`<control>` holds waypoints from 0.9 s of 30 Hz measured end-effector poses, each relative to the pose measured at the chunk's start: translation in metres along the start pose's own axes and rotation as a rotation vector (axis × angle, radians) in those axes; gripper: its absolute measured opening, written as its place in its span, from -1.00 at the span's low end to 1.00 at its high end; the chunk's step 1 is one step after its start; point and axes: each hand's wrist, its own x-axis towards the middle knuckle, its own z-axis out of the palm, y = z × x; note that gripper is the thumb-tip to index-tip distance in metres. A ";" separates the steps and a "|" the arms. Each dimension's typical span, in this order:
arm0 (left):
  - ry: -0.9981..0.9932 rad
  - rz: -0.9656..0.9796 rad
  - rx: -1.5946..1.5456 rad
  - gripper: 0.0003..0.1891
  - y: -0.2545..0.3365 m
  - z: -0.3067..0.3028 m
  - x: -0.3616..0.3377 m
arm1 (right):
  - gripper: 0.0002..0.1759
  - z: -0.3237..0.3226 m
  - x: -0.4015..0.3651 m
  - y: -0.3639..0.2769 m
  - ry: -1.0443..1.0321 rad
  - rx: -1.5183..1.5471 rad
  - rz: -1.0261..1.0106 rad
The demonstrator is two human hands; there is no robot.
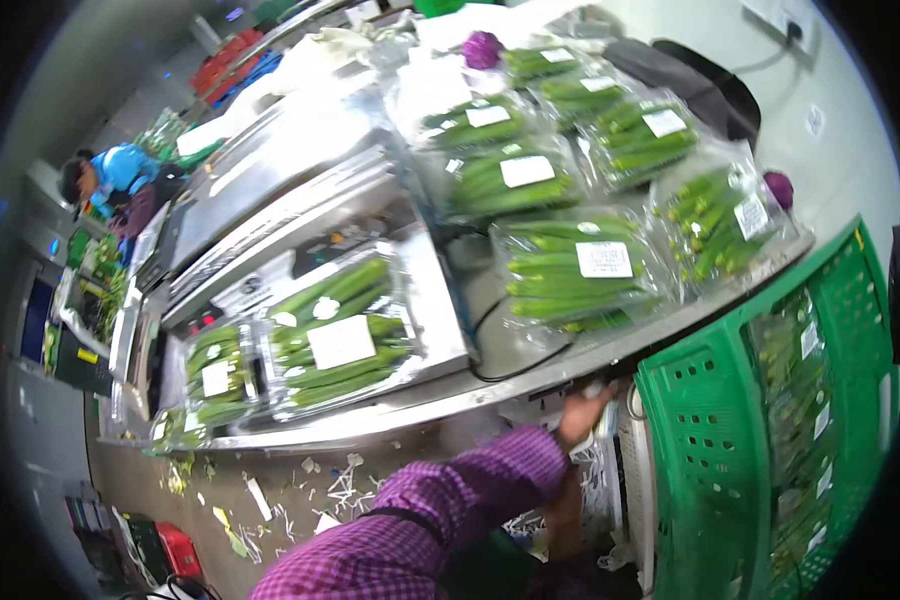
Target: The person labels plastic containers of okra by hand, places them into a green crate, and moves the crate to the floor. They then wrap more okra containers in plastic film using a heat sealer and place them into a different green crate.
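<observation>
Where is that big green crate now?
In the head view, the green crate is at lower right, beside the table's front edge and right of a hand.

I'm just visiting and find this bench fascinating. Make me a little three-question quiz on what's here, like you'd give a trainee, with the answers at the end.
1. Which pattern is on the outstretched sleeve?
A) stripes
B) checks
C) dots

2. True or false: the bag nearest the black cable on the bench carries a white label.

3. What lies in the crate at the right of the picture?

Key
1: B, checks.
2: True.
3: Clear, labelled bags of green vegetables.
</observation>
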 end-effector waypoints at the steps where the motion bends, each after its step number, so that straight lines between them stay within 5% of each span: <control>1: 0.086 0.000 -0.140 -0.45 -0.015 -0.009 -0.019 | -0.58 -0.003 -0.002 -0.014 -0.041 0.462 0.127; 3: 0.095 -0.223 -0.474 -0.37 -0.009 -0.032 -0.074 | -0.41 0.002 -0.008 -0.029 -0.103 1.350 0.381; 4: 0.119 -0.112 -0.361 -0.40 -0.037 -0.046 -0.087 | -0.36 -0.002 -0.010 -0.040 -0.085 1.149 0.356; 5: 0.089 -0.193 -0.340 -0.41 0.002 -0.062 -0.125 | -0.45 -0.002 -0.018 -0.048 -0.056 1.250 0.455; 7: 0.079 -0.254 -0.275 -0.43 -0.029 -0.085 -0.150 | -0.51 0.015 -0.040 -0.034 0.055 1.376 0.621; 8: 0.076 -0.403 -0.166 -0.49 0.004 -0.100 -0.175 | -0.49 -0.001 -0.049 -0.081 0.073 1.131 0.619; 11: -0.063 -0.395 -0.286 -0.69 0.023 -0.132 -0.230 | -0.58 0.005 -0.087 -0.090 0.064 1.005 0.549; 18: -0.257 -0.464 -0.299 -0.71 0.057 -0.175 -0.320 | -0.63 -0.011 -0.126 -0.168 0.081 0.857 0.632; 22: -0.481 -0.485 -0.271 -0.60 0.072 -0.186 -0.355 | -0.56 -0.031 -0.118 -0.188 0.185 0.816 0.798; 25: -0.896 -0.336 0.228 -0.64 0.070 -0.200 -0.342 | -0.59 -0.038 -0.122 -0.213 0.005 0.840 0.581; 27: -1.016 -0.193 0.164 -0.58 0.069 -0.201 -0.341 | -0.60 -0.040 -0.122 -0.215 -0.083 0.834 0.494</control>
